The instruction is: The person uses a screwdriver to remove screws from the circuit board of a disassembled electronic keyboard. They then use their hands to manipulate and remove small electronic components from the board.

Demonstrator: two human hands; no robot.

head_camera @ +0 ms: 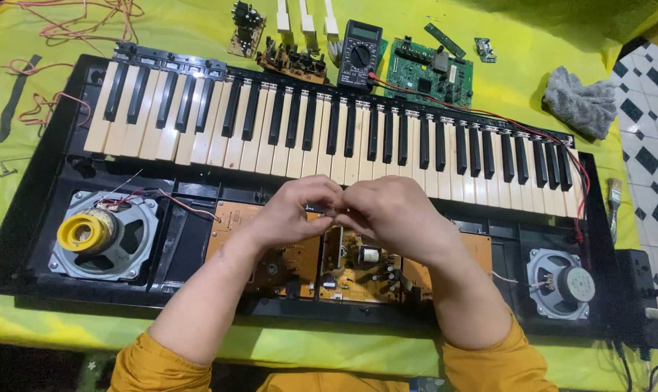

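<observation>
The keyboard (329, 138) lies flat on the bench (532, 80), with its top cover off so you can see inside. It has a long row of cream and black keys, and some keys at the far left end sit a bit higher than the rest. Below the keys are orange-brown circuit boards (358, 268) with small parts on them. The left hand (293, 212) and the right hand (391, 210) meet just above these boards, in the middle of the keyboard. The fingertips of both hands are pressed close together, as if pinching something tiny, but it is too small to tell what it is. A big speaker with a yellow middle (100, 234) sits in the left end of the keyboard, and a smaller grey speaker (561, 283) sits in the right end. Behind the keys, on the yellow bench cover, stands a black meter (360, 45) with a dial, and red and black wires run from it along the keyboard to the right. Next to it lies a green circuit board (429, 72). Three loose white keys (305, 18) lie near the meter. A grey cloth (579, 101) sits at the far right, and a small brush (613, 207) lies by the keyboard's right end.
</observation>
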